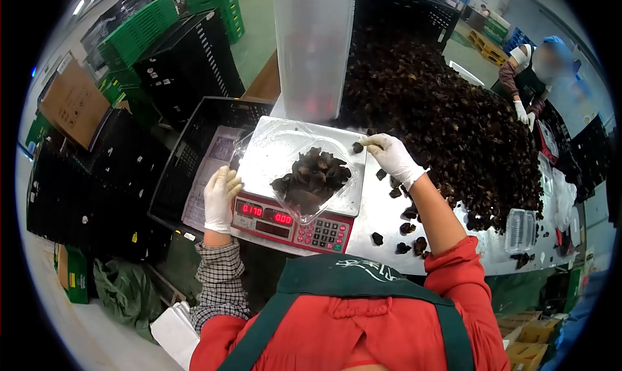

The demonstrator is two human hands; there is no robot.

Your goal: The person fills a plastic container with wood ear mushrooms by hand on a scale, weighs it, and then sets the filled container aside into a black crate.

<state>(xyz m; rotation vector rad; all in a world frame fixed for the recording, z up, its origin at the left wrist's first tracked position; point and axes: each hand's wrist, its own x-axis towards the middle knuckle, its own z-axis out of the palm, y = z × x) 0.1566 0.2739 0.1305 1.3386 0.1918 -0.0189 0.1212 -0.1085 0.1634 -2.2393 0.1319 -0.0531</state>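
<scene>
A red and silver weighing scale (295, 226) bears a clear plastic tray (310, 210) filled with dark, curled pieces (314, 177). Its red digits show 0.170. My left hand (222, 198), in a white glove, is at the scale's left front corner, its fingers bent together beside the clear lid (259, 134); whether they grip anything is hidden. My right hand (393, 157), gloved too, pinches a small dark piece (357, 147) over the scale's right edge. A large heap of similar dark pieces (447, 125) lies to the right, with loose ones on the metal table (389, 259) near my right forearm.
Stacked clear containers (314, 47) stand behind the scale. To the left are a black crate (165, 190) with paper inside, more black crates (78, 183) and a cardboard box (74, 102). Clear trays (520, 231) lie at the right. A co-worker (534, 76) is across the heap.
</scene>
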